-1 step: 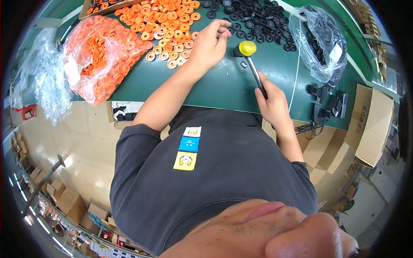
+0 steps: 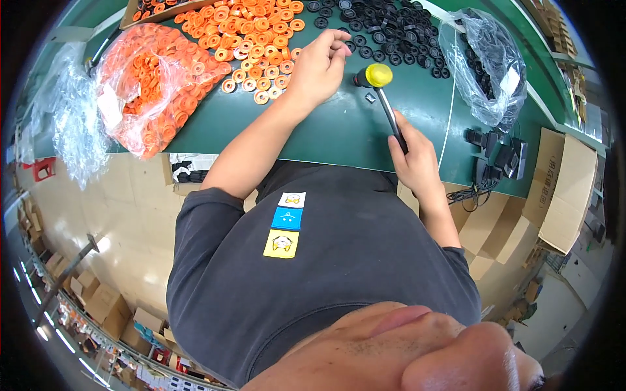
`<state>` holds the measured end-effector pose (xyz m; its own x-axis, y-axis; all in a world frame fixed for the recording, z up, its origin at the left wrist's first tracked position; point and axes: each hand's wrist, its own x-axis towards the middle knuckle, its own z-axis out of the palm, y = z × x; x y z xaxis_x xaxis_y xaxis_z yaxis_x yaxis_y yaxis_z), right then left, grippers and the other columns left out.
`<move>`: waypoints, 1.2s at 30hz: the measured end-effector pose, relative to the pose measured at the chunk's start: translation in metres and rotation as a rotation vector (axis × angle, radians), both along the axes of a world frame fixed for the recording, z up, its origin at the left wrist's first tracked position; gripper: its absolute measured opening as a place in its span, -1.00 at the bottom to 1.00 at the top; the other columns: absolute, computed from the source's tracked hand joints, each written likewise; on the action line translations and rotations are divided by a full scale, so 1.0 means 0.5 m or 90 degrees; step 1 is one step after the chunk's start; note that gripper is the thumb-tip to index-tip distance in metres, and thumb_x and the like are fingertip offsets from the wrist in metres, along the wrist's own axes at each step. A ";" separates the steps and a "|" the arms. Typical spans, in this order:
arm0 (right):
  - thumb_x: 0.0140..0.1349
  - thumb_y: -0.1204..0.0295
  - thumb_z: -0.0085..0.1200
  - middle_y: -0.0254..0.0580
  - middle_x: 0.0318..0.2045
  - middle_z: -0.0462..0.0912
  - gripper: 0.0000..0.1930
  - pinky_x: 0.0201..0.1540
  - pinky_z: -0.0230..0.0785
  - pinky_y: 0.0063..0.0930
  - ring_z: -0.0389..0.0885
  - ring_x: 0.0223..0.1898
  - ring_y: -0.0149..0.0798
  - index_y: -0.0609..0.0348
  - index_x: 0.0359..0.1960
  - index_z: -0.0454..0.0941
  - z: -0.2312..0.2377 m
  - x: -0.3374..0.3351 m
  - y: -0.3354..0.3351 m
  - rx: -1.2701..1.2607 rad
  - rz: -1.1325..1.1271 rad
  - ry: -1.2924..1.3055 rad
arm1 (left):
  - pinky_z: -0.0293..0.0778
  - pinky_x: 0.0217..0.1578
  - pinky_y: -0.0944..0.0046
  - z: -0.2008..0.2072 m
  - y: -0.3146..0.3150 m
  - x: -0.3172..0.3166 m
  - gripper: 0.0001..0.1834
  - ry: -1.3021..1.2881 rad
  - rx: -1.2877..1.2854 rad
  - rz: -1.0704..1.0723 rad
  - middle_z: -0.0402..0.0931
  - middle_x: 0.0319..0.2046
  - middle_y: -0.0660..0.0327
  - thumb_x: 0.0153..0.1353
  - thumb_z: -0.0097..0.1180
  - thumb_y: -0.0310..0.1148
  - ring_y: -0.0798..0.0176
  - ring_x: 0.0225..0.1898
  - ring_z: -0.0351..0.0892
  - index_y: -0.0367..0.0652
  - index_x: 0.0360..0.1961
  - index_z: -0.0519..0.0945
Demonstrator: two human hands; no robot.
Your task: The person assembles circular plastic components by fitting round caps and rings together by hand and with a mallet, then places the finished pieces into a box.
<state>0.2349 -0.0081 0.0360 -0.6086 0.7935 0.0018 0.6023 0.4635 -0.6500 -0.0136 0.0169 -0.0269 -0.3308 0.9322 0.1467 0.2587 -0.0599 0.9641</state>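
Nothing has shifted; right hand (image 2: 417, 163) grips yellow-headed, black-handled mallet (image 2: 378, 76).

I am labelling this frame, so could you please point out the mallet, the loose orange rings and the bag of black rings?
mallet (image 2: 378, 75), head view, on its yellow head.
loose orange rings (image 2: 251, 29), head view, mid-pile.
bag of black rings (image 2: 486, 65), head view, on the clear plastic.
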 end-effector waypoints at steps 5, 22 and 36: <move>0.25 0.52 0.10 0.16 -0.19 0.66 -0.51 -0.11 0.50 -0.15 0.65 -0.19 0.18 0.22 0.25 0.44 -0.021 0.014 -0.001 0.009 0.029 -0.006 | 0.58 -0.20 0.34 0.008 -0.001 0.004 -0.73 0.013 -0.018 -0.005 0.65 -0.27 0.19 0.37 -0.02 -0.51 0.35 -0.30 0.64 -0.26 0.07 0.50; 0.26 0.53 0.11 0.21 -0.05 0.64 -0.53 0.01 0.48 -0.17 0.64 -0.05 0.19 0.28 0.24 0.45 -0.014 0.018 -0.005 -0.095 -0.047 0.044 | 0.56 -0.20 0.37 -0.010 0.004 -0.007 -0.55 0.090 -0.054 -0.051 0.60 -0.19 0.14 0.10 -0.04 -0.65 0.36 -0.30 0.58 -0.30 0.07 0.50; 0.34 0.55 0.09 -0.13 -0.17 0.68 -0.57 -0.24 0.49 -0.52 0.63 -0.35 -0.37 0.29 0.25 0.45 -0.072 0.030 0.022 -0.115 -0.053 0.151 | 0.54 -0.14 0.14 -0.007 -0.010 0.009 -0.51 0.380 0.063 -0.177 0.53 -0.19 0.13 -0.03 0.25 -0.41 0.08 -0.22 0.60 -0.14 0.02 0.56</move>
<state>0.2502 0.0028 0.0002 -0.5411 0.8409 -0.0088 0.4547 0.2838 -0.8442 -0.0092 0.0119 -0.0302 0.0843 0.9436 0.3201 0.7085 -0.2827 0.6466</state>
